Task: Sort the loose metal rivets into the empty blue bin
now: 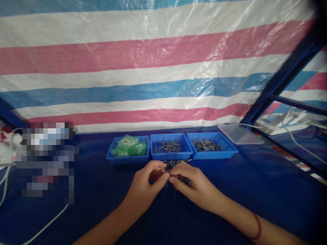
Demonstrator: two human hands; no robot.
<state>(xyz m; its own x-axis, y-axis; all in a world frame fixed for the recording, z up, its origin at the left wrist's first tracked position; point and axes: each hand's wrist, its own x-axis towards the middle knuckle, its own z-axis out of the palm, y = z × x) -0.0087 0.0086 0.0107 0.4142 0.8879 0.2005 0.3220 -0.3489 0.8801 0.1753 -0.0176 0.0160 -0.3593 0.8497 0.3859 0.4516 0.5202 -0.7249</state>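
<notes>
Hands meet fingertip to fingertip over the blue table, left hand and right hand both pinched shut on thin metal pins, just short of three blue trays near its far edge; a light, steady pinch likely keeps them aligned.

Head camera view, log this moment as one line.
left hand: pinches small metal parts | right hand: pinches same parts | behind: three blue trays
</notes>
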